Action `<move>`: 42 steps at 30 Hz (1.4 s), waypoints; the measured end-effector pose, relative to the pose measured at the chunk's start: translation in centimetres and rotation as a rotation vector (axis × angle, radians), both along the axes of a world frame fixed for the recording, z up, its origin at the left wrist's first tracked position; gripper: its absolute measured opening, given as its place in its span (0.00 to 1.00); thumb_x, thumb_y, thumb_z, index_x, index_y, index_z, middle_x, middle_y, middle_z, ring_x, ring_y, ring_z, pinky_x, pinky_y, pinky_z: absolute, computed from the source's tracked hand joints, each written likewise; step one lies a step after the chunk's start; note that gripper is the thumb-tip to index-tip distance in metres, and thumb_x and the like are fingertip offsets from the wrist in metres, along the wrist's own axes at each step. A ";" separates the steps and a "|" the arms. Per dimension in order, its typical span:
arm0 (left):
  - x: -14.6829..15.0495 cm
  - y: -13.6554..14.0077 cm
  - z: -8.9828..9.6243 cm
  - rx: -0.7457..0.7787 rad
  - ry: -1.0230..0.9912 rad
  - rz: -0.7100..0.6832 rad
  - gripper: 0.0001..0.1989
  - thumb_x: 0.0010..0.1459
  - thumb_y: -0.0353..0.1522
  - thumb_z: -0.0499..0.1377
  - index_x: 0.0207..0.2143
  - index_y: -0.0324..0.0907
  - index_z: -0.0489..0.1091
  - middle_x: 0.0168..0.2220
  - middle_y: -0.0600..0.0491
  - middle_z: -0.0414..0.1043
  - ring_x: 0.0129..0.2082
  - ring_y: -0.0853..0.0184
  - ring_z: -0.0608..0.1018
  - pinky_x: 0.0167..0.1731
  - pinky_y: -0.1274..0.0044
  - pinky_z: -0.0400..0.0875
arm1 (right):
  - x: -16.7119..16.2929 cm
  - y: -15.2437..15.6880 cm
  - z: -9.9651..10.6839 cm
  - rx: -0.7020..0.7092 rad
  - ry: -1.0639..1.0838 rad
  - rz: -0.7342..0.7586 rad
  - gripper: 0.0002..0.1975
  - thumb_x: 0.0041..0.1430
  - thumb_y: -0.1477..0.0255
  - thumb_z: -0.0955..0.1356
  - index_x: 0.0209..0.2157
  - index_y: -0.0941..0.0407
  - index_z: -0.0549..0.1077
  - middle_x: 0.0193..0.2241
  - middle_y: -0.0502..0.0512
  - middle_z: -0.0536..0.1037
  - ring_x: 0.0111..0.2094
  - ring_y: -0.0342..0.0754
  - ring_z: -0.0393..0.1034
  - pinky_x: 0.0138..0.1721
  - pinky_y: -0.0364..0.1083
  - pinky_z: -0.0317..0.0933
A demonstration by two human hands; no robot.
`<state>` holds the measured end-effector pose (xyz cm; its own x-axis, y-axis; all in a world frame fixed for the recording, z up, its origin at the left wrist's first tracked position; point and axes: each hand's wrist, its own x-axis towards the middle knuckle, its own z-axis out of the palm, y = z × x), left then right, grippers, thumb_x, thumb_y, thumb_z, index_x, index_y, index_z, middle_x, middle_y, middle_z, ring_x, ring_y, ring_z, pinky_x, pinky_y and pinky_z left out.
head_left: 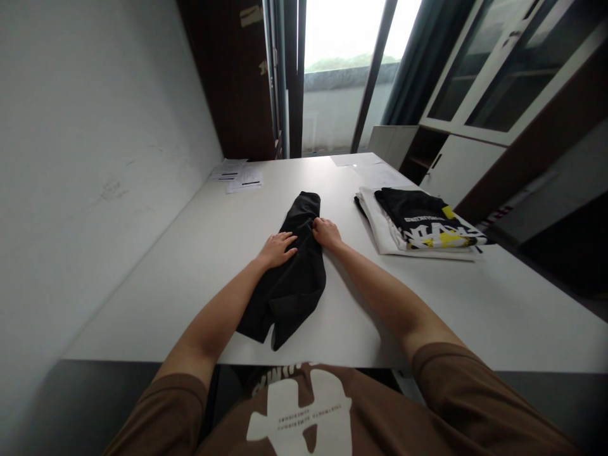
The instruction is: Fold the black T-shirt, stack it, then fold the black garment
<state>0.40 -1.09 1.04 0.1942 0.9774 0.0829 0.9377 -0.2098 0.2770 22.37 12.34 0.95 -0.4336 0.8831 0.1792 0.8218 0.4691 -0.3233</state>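
A pair of black shorts (pixel 299 278) lies lengthwise on the white table in front of me, narrow at the far end and with a notch between the legs at the near end. My left hand (pixel 279 249) rests flat on the cloth near its left edge, fingers stretched out and slightly apart. At the right edge, further up, my right hand (pixel 327 232) has its fingers curled round the fabric. The cloth under both hands is partly hidden, and a few soft creases run across the near part.
On the right of the white table (pixel 171 278) lies a stack of folded clothes (pixel 422 221), a black printed one on top of white ones. Papers (pixel 242 176) lie at the far left by the wall. Cabinets (pixel 468 171) stand beyond the right edge.
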 end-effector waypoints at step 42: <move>0.0 0.1 -0.1 -0.002 -0.001 -0.008 0.29 0.77 0.45 0.55 0.76 0.50 0.66 0.79 0.48 0.62 0.79 0.52 0.64 0.79 0.52 0.58 | 0.0 0.2 -0.3 0.005 0.003 0.005 0.11 0.71 0.73 0.67 0.51 0.52 0.78 0.57 0.63 0.82 0.59 0.61 0.74 0.63 0.55 0.65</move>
<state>0.37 -1.00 0.94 0.2017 0.9761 0.0811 0.9357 -0.2165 0.2785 22.38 12.52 0.68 -0.4376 0.8799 0.1852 0.8184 0.4750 -0.3233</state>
